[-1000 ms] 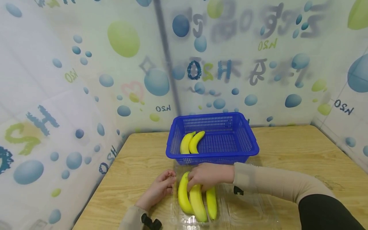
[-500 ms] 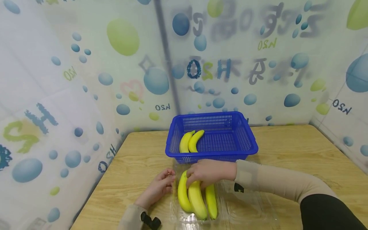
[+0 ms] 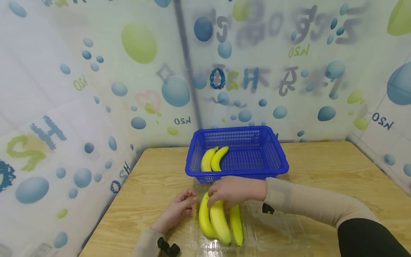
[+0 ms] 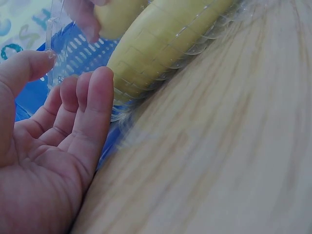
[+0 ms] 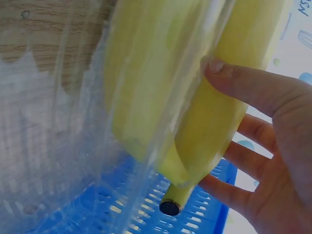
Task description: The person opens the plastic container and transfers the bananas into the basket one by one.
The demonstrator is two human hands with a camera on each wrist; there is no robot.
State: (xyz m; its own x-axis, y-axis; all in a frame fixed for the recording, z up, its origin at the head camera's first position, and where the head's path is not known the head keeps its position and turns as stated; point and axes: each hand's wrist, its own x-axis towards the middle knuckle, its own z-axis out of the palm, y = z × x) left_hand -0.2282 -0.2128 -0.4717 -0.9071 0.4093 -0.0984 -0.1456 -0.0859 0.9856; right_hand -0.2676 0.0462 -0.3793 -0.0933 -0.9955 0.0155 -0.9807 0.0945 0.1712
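A clear plastic clamshell box (image 3: 194,240) lies open on the table, with three yellow bananas in its left half. My right hand (image 3: 236,191) reaches over them and grips the upper end of the middle banana (image 3: 220,225), which lies partly over its neighbours. In the right wrist view my thumb presses one side of that banana (image 5: 214,122) and the fingers lie along the other. My left hand (image 3: 178,210) rests at the box's left edge. Its thumb (image 4: 34,66) touches the clear rim, and the slightly bent fingers (image 4: 97,92) lie against the outer wall.
Behind the box stands a blue plastic basket (image 3: 274,153) with two bananas (image 3: 213,159) at its left side. The box's lid half (image 3: 273,232) lies to the right, under my right forearm. A printed curtain (image 3: 257,53) hangs around the wooden table (image 3: 321,171).
My right hand has shifted slightly up and away from me, and the middle banana has moved a little with it. The left hand has stayed in place.
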